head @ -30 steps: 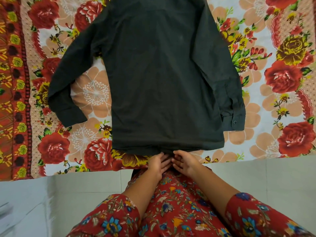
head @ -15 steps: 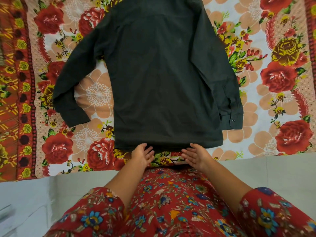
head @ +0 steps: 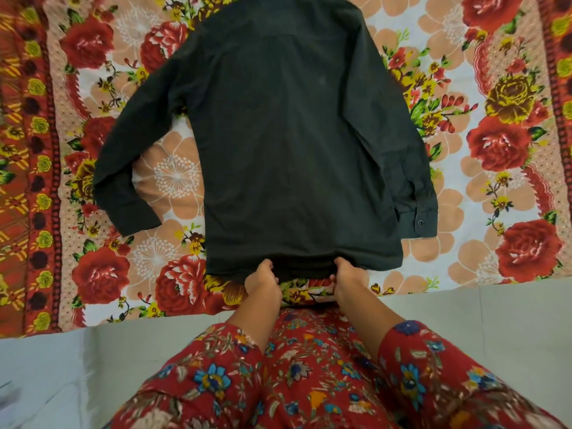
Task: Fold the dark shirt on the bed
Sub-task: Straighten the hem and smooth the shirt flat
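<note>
1. Floral bedsheet [head: 495,88]: one, lies under the dark shirt and shows on every side of it. Pale floor [head: 464,320] sits beyond the shirt's hem side, toward me.
2. Dark shirt [head: 294,150]: one, spread flat on the sheet, apparently back up, collar end far from me. No fold in it yet, so I judge this the opening step: straightening the body before the first fold.
3. Sleeves: two. My-left sleeve [head: 123,168] is splayed away from the shirt body with sheet showing in the gap. My-right sleeve [head: 402,150] lies tight along the body's edge.
4. Hands: two, both at the shirt's hem [head: 303,264]. My left hand [head: 263,278] and right hand [head: 346,278] have fingers curled, pinching the hem, near each other about mid-hem. Next move probably needs an even two-handed pull to flatten it, then the sleeves brought in.
5. Cuff button [head: 420,222]: one visible, on the my-right sleeve's cuff.
</note>
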